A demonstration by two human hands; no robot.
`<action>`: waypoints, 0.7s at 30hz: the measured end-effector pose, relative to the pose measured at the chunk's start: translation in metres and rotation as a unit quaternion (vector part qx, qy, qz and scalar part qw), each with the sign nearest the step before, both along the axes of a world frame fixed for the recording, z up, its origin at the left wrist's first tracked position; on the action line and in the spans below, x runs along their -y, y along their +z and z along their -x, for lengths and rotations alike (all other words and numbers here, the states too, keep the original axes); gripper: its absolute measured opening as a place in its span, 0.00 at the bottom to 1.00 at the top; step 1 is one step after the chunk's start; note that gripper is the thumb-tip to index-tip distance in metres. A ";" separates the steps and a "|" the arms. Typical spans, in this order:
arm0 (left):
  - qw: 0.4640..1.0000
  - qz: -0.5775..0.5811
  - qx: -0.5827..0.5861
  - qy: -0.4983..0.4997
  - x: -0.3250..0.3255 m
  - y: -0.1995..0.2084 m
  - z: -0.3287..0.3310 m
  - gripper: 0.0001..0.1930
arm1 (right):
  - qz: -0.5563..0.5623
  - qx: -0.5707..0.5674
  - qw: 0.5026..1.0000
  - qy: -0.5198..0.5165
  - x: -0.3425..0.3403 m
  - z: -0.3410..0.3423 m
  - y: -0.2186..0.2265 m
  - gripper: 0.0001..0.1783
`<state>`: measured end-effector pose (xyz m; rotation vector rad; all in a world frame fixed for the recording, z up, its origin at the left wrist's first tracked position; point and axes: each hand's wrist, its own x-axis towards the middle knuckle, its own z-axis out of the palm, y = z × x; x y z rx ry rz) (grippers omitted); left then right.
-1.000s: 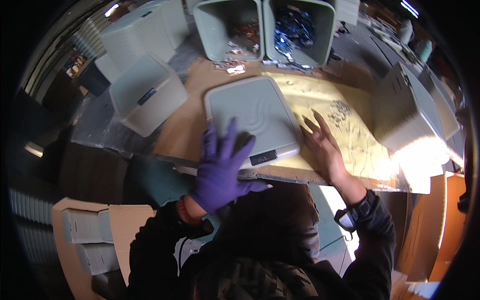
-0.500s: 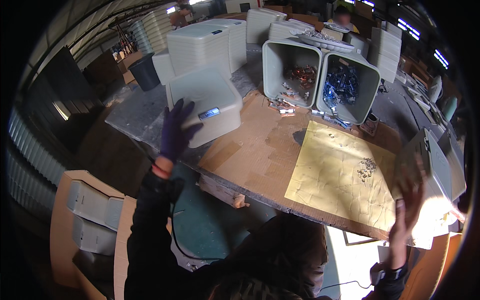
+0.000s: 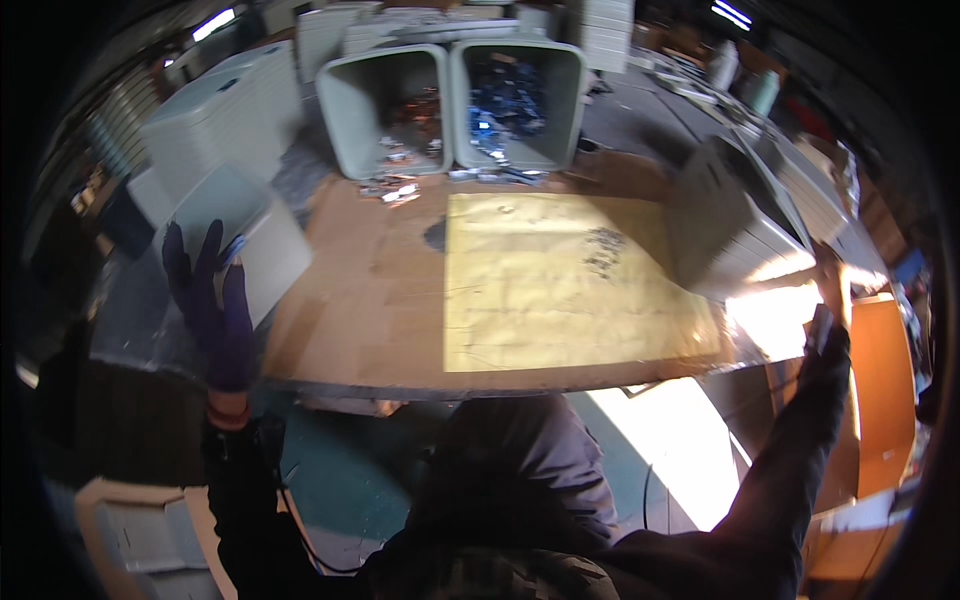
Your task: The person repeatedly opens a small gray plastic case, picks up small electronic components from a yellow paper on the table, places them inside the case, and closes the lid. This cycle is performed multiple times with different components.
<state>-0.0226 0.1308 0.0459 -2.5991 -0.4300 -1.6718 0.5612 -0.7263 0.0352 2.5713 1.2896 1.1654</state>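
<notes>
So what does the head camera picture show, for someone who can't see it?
A person's purple-gloved left hand rests on a flat pale grey box at a brown table, while the bare right hand reaches grey boxes stacked opposite. Two bins stand behind.

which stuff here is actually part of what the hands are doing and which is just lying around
In hand:
- left hand, purple-gloved, on a flat grey casing
- right hand by the stack of grey casings

Lying about:
- yellow sheet on the cardboard-topped table
- two grey bins of scrap
- scattered bits
</notes>
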 end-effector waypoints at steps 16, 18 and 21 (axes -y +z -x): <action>0.758 0.113 -0.359 -0.533 0.125 -0.011 -0.088 0.39 | -0.150 -0.663 0.658 0.324 -0.435 0.314 0.010 0.20; 0.766 0.135 -0.346 -0.525 0.127 -0.016 -0.088 0.22 | -0.082 -0.733 0.600 0.310 -0.450 0.312 -0.007 0.20; 0.810 0.297 -0.215 -0.458 0.121 -0.022 -0.092 0.11 | -0.108 -0.567 0.787 0.216 -0.454 0.266 -0.022 0.16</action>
